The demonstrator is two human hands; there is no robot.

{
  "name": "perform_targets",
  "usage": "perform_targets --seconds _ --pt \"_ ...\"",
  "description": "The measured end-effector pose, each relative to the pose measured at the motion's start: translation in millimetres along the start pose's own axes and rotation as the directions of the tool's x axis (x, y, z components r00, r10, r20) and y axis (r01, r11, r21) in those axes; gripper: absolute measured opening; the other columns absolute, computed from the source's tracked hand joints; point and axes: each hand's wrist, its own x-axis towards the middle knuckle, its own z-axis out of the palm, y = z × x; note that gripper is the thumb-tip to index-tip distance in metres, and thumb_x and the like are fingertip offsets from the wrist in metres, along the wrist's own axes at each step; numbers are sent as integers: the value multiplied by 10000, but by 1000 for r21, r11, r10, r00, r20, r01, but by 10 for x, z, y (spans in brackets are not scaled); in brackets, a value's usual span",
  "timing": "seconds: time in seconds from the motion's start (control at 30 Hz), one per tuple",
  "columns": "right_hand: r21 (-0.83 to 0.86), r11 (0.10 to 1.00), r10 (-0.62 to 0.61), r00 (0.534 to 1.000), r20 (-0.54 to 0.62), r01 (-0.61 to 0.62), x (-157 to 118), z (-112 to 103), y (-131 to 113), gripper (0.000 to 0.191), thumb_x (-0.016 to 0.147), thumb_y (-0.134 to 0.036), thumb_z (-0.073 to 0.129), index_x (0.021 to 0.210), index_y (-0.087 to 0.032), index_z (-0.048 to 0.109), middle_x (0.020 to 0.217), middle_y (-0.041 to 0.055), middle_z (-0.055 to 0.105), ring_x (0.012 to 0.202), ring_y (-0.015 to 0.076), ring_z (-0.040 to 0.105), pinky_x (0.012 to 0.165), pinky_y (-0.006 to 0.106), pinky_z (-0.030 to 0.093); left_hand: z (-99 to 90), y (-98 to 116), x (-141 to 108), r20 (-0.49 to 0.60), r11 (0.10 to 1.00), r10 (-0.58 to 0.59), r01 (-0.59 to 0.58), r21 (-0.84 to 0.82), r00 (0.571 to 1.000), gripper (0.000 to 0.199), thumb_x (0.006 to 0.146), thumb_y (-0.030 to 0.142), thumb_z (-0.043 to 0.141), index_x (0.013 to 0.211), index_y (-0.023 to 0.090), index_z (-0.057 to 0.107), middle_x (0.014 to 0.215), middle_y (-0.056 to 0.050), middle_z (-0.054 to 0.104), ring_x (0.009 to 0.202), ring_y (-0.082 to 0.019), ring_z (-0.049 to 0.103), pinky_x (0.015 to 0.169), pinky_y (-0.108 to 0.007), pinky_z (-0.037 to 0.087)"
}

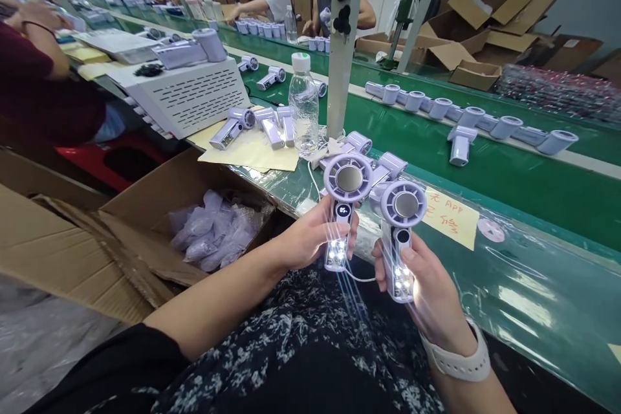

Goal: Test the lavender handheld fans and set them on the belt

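Observation:
Two purple handheld fans are held upright side by side over the table's near edge. My left hand is closed around the handle of the left handheld fan; its small display reads about 85 and white lights glow low on the handle. In my right hand is the right handheld fan, its round display dark and its lower lights shining. Just behind them lie more purple fans, partly hidden, and a white cable.
A plastic bottle stands by a metal post. Fans lie on yellow paper beside a white vented box. A row of fans rests on the green belt. At lower left, a carton holds bagged items. Several people work nearby.

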Motion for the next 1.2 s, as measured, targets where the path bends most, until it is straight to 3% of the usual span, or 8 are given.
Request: perform_targets --seconds 0.17,0.3,0.43,0.6,0.77,1.0,1.2 --pt "50 999 -10 999 -38 12 28 4 -11 293 929 -477 708 1021 -199 698 916 44 691 634 126 632 519 224 540 -1 -24 3 -75 1000 -16 17 6 997 467 782 348 807 1073 204 471 878 6 588 696 -136 600 611 -302 536" --pt "89 996 12 996 -90 -4 27 -7 -28 286 925 -463 703 994 -186 694 908 57 697 641 139 650 525 235 553 -1 -23 -22 5 999 -14 14 -32 1000 525 751 308 841 1110 206 472 929 3 586 720 -132 613 660 -318 546" --pt "144 989 -7 995 -99 21 -27 -40 -30 260 944 -430 665 1095 -220 642 889 46 701 606 144 644 494 243 530 -21 -56 -29 48 1000 -1 0 18 999 508 781 320 831 1095 212 447 942 -1 591 723 -136 627 651 -315 538" --pt "124 991 -42 991 -126 58 -70 -16 -35 232 980 -432 600 1091 -228 598 865 49 701 560 140 620 464 247 516 -64 -114 -8 31 993 57 -59 99 998 466 813 338 816 1074 203 454 951 7 593 747 -132 644 699 -316 541" --pt "97 993 -46 981 -191 66 -70 51 -65 280 955 -471 623 1094 -230 591 838 45 699 531 136 602 441 241 503 -30 -83 -38 69 998 11 -16 66 998 492 809 345 821 1083 202 438 979 2 586 762 -136 655 688 -310 544" --pt "82 996 -26 975 -222 46 -71 88 -70 265 950 -474 647 1038 -228 604 836 30 695 554 134 617 477 242 539 -11 -76 -62 42 998 41 -43 34 998 474 800 331 823 1068 207 451 953 13 586 747 -125 641 673 -294 540" --pt "158 987 3 978 -206 30 -57 58 -29 285 965 -504 620 1011 -223 629 857 42 717 557 146 634 487 257 545 -58 -110 -62 51 991 29 -36 131 998 442 837 360 799 1057 199 451 996 -16 618 772 -154 690 716 -323 559"
